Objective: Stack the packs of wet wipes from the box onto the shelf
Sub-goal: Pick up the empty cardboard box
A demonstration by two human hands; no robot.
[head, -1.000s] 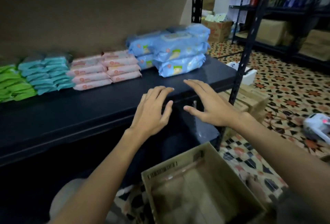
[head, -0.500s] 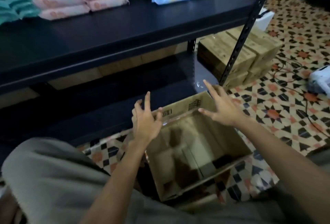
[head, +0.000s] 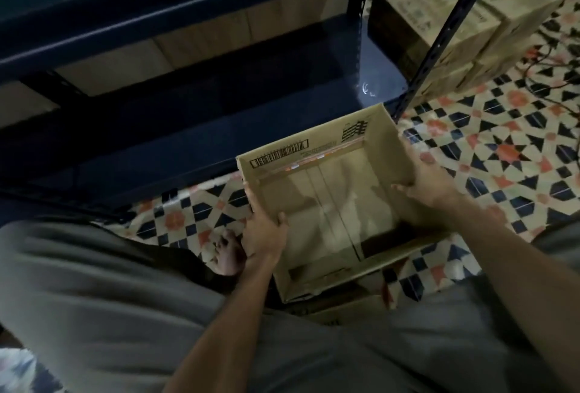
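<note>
An open cardboard box sits on the patterned floor in front of me, and no packs show inside it. My left hand grips the box's left wall, thumb inside and fingers outside. My right hand grips the right wall, thumb over the rim. The dark shelf edge runs across the top left. No wet wipe packs are in view.
A lower dark shelf board lies behind the box, with a black perforated upright at its corner. Stacked cardboard cartons stand at the upper right on the tiled floor. My grey-trousered knees fill the bottom.
My view dropped from the shelf top and its wipe packs down to the floor. Both hands came down from above the shelf and took hold of the box's two side walls.
</note>
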